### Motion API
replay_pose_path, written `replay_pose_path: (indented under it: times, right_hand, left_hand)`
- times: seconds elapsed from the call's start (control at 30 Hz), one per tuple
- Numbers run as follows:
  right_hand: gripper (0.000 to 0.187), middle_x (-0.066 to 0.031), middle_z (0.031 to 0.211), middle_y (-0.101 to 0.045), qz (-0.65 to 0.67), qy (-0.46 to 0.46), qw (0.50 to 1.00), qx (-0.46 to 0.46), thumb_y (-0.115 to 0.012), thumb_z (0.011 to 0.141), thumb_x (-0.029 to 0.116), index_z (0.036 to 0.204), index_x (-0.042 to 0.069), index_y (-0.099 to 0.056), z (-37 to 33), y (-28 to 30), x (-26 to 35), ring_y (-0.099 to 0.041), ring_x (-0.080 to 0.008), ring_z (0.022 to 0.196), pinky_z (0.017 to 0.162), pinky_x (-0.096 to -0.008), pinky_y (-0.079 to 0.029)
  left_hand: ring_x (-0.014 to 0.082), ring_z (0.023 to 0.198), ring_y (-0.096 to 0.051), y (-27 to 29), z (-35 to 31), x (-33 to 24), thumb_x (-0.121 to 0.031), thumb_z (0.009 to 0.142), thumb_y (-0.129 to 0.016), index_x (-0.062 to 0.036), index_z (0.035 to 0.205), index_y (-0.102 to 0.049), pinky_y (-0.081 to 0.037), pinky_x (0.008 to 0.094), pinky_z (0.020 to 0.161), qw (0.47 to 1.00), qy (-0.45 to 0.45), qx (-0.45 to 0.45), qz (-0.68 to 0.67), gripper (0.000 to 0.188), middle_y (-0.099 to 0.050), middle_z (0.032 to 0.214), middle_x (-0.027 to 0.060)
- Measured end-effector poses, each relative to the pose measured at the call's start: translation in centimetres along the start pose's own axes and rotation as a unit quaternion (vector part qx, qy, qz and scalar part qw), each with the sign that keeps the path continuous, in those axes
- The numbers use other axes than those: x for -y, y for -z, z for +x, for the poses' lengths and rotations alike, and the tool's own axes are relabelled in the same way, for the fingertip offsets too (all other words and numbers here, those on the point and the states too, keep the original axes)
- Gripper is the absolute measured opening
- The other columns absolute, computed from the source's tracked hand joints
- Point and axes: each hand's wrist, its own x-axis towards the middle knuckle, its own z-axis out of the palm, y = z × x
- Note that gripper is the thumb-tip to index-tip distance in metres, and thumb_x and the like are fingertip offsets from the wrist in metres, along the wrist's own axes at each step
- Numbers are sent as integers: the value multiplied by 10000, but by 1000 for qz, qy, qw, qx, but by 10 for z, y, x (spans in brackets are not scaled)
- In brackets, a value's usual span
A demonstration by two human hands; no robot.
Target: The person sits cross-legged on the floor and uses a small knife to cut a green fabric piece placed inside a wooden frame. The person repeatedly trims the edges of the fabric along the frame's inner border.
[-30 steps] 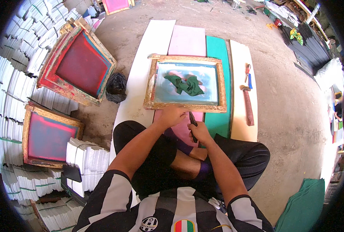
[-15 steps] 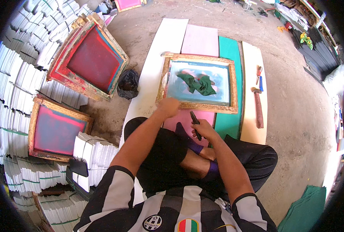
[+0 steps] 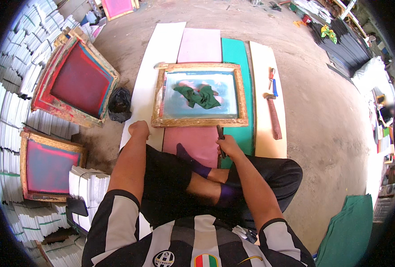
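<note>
One dark tool (image 3: 219,131) juts forward from right fingers (image 3: 226,143) gripping it, left fingers (image 3: 138,127) curled, well apart.

I'm seeing the central frame (image 3: 200,122) lying across boards (image 3: 175,135), a cloth (image 3: 202,99) resting within it. Right of it, a hammer (image 3: 274,118) is lying on the end board (image 3: 262,142). Left of it, a bag (image 3: 119,107) is sitting; farther left, other frames (image 3: 84,80) are standing beside stacked bundles (image 3: 6,102). Before it, a tool (image 3: 219,132) is sitting in the right hand (image 3: 227,146).
</note>
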Motion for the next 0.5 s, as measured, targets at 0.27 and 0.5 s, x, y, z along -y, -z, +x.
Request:
replay_pose_path:
  times: [0.27,0.5]
  right_hand:
    - [248,-135,692,-607,-125,-40,977,-169,-645,890,166,903,-73,-577,-7,62,3,-633,-252,546,501,-400,-496]
    - [332,-284,784,-694,-195,-57,959,-198,-599,811,238,823,-81,-687,5,87,-9,-712,-425,778,778,-507,-553]
  left_hand:
    - [298,988,-718,5,-22,-34,-212,807,-751,-104,1013,-751,-580,393,786,981,-70,-172,-60,233,-736,1055,116]
    - [306,1095,-641,-6,-29,-69,-180,795,-708,-90,1080,-671,-505,473,894,916,-266,-300,-18,301,-668,1130,125]
